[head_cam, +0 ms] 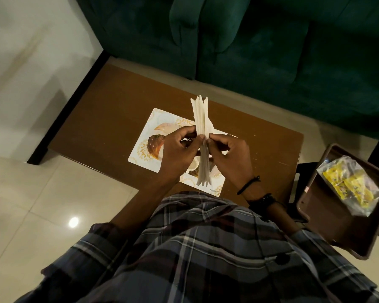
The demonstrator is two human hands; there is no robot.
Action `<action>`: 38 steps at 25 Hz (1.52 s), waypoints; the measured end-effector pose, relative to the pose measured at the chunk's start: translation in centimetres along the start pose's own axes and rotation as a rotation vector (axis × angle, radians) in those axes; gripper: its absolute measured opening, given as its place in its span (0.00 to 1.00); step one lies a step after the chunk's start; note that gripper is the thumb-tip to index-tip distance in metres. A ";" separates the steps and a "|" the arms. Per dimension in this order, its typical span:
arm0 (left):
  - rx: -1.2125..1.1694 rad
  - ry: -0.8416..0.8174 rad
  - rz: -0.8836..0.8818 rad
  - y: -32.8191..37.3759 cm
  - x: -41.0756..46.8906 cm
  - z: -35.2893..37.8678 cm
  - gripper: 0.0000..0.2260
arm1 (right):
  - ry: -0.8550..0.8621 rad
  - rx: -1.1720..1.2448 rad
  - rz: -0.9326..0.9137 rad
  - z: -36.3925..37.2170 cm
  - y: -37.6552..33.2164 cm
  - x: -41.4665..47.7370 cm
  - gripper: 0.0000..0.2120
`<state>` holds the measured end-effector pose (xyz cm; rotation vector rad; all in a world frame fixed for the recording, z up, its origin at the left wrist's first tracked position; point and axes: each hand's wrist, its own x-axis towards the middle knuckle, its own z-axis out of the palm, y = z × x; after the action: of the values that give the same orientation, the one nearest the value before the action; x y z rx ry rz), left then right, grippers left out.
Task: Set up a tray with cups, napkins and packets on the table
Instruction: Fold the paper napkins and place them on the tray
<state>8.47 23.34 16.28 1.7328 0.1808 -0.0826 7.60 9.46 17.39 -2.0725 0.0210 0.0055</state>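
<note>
1. Fingers (187, 133) and thumb of the left hand (175, 149) curled, pinching a stack of white napkins (200, 114) from its left side.
2. Fingertips (214, 141) of the right hand (230, 154) curled likewise, pinching the same stack from the right, both hands meeting at its middle.
3. Napkins held edge-on above the table (101, 119), fanning slightly at both ends, over a patterned mat (147, 136) lying at the table's middle.
4. Small white cup (193, 166) on the mat, under the hands, mostly hidden.
5. Dark cords round the right wrist; plaid shirt (206, 248) at the table's near edge.
6. Brown tray (328, 206) off the table's right end, carrying a clear bag of yellow packets (352, 184).
7. Green sofa (271, 51) beyond the table's far edge.
</note>
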 end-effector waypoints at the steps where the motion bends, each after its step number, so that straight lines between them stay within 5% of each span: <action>1: 0.017 0.001 0.004 0.0 0.0 0.0 0.11 | 0.007 0.003 0.004 0.0 0.0 0.0 0.09; 8: 0.045 0.021 -0.002 0.1 0.1 0.3 0.11 | 0.084 -0.093 0.055 0.1 -0.2 -0.1 0.14; 22: -0.127 0.031 -0.233 0.3 1.0 -0.3 0.08 | -0.111 -0.093 -0.140 0.7 -0.6 0.2 0.13; 25: -0.233 0.090 -0.329 0.1 1.7 -0.6 0.08 | -0.025 -0.010 0.010 0.7 -0.1 0.9 0.14; 27: -0.383 0.134 -0.428 0.2 2.2 -0.8 0.09 | 0.054 0.045 0.291 0.5 0.2 1.4 0.24; 31: -0.605 0.137 -0.515 0.6 2.9 -0.3 0.16 | -0.173 0.550 0.806 1.4 -0.4 1.6 0.33; 35: -0.515 0.212 -0.536 2.4 3.7 0.6 0.17 | -0.094 0.427 0.773 4.5 -2.5 2.0 0.41; 38: -0.290 0.276 -0.496 3.0 4.5 1.1 0.20 | 0.082 0.400 0.642 5.9 -2.7 2.2 0.34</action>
<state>13.48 22.10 18.25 1.3733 0.7867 -0.1710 9.86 15.93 16.86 -1.5894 0.6809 0.2860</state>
